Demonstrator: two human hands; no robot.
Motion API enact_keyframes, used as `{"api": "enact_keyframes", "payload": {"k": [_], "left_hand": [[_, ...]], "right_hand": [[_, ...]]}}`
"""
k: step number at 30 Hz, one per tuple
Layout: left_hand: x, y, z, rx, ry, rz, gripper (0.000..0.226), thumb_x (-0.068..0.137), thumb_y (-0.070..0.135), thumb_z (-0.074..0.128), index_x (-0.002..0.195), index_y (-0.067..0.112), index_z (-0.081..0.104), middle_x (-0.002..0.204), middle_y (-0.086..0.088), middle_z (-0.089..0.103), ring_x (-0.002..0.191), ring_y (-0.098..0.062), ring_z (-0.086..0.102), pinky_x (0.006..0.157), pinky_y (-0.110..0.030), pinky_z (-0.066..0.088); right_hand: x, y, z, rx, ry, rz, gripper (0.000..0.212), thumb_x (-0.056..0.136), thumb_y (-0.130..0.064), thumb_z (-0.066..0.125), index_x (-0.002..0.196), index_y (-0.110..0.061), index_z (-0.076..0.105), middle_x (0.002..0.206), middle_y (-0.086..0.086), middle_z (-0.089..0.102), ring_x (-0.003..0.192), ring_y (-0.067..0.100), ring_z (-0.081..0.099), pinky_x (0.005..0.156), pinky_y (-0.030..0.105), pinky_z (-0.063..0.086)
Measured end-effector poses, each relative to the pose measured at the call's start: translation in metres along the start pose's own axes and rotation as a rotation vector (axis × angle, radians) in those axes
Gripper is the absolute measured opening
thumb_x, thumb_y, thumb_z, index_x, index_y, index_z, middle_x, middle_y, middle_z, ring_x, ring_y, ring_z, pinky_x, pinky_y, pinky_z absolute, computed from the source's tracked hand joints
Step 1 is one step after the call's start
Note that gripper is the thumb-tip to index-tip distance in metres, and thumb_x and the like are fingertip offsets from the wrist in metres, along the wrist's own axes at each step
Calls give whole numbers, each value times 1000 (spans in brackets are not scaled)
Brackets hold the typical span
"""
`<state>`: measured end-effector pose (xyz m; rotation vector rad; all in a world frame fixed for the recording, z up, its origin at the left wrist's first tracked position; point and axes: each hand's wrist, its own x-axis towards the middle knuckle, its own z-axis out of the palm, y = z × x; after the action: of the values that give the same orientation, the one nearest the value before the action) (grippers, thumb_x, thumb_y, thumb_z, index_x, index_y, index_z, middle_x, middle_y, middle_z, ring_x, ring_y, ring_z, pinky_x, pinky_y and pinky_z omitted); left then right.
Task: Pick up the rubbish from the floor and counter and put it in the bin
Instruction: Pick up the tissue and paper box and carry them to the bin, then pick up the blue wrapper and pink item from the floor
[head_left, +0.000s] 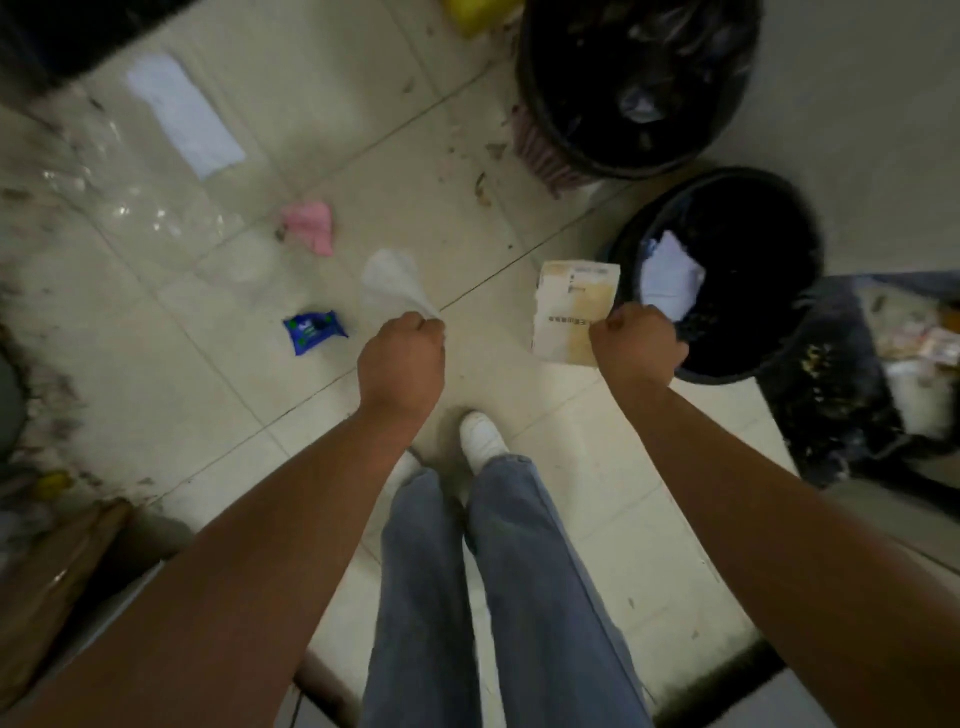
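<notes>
Left hand: our grip is closed in a fist, pinching one corner of a white tissue; the tissue hangs out toward 11 o'clock of the fist, held by the edge, probably to keep contact with it small.
Right hand: our grip is shut on the lower right corner of a cream paper slip with printed lines; the slip stands up and left of the fist, touching nothing else.
Small bin: black, open-topped, just at 2 o'clock of the right hand; a white crumpled paper already lies inside near its rim. We hold the slip beside this rim, which we judge makes it the next drop.
Large bin: at 12 o'clock, dark liner, part full, further from both hands.
Floor: pale tiles, gritty near the bins.
Rubbish left on floor: blue wrapper at 9 o'clock of the left hand; pink scrap at 11 o'clock; white sheet far at 11 o'clock; clear plastic beside it, blurred.
Desk: not clearly in view; we cannot tell what remains there.
Stage, as we judge it: both hands loaded, release over the small bin pending; several floor pieces remain.
Risk: the light tissue may drift wide of the rim if let go from the side.
</notes>
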<state>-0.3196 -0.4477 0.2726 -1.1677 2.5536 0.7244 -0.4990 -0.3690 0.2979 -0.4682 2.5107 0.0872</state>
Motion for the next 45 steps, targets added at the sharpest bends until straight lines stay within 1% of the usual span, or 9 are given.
{"api": "enact_keyframes", "payload": {"k": [3,8,15,19,22,29,35,38,45], "left_hand": [[20,58,-37,-8,32,155,35,33,-7,91,60,7,74,48,-10,66,36,-24,61,33,-16,46],[65,155,-50,-21,90,378,34,26,-8,88,49,8,69,42,-7,59,34,-20,57,30,-12,41],[120,264,19,-228,12,272,23,43,-15,83,54,0,69,47,-14,63,39,-24,62,29,-21,47],[141,301,55,-173,-240,20,34,96,13,51,128,4,53,125,-18,58,115,-32,55,88,-39,53],[148,307,61,-29,-358,-20,45,99,20,43,141,9,35,149,-12,36,135,-27,34,108,-38,37],[144,261,42,164,-345,-22,53,101,25,36,149,13,18,160,-8,13,148,-26,6,120,-39,15],[110,173,-13,272,-276,-231,56,102,36,28,151,21,6,161,-3,-1,148,-27,-8,121,-42,3],[88,111,-41,289,-226,-355,57,102,38,29,151,21,6,161,-4,-1,148,-28,-7,121,-43,4],[29,-66,-81,261,-178,-521,56,100,35,37,150,20,16,161,-3,5,148,-28,-4,120,-45,7]], "right_hand": [[12,35,-65,98,76,119,19,87,-12,47,88,1,61,106,26,63,101,40,56,94,42,41],[48,108,-111,162,55,340,27,90,-15,47,107,0,62,113,24,62,108,39,55,99,43,37],[121,180,-129,150,-134,445,32,92,-19,47,113,2,58,120,24,59,113,39,52,101,44,39],[162,197,-120,113,-180,352,32,90,-22,47,110,2,57,117,22,61,109,38,56,87,40,45],[181,201,-108,62,-218,257,39,90,-28,50,118,0,52,125,21,55,115,38,51,96,45,44],[165,191,-98,-97,-285,-60,42,94,-25,46,127,0,47,133,23,49,124,38,43,102,45,39],[127,97,-91,-162,-241,-664,62,91,-40,34,138,1,38,147,27,35,139,43,28,114,54,25],[102,25,-82,-137,-239,-787,80,81,-50,13,143,-2,29,152,26,24,142,42,18,117,53,14],[47,-124,-32,-315,-151,-871,60,98,-37,35,147,-11,14,159,13,8,147,29,3,121,43,4]]}}
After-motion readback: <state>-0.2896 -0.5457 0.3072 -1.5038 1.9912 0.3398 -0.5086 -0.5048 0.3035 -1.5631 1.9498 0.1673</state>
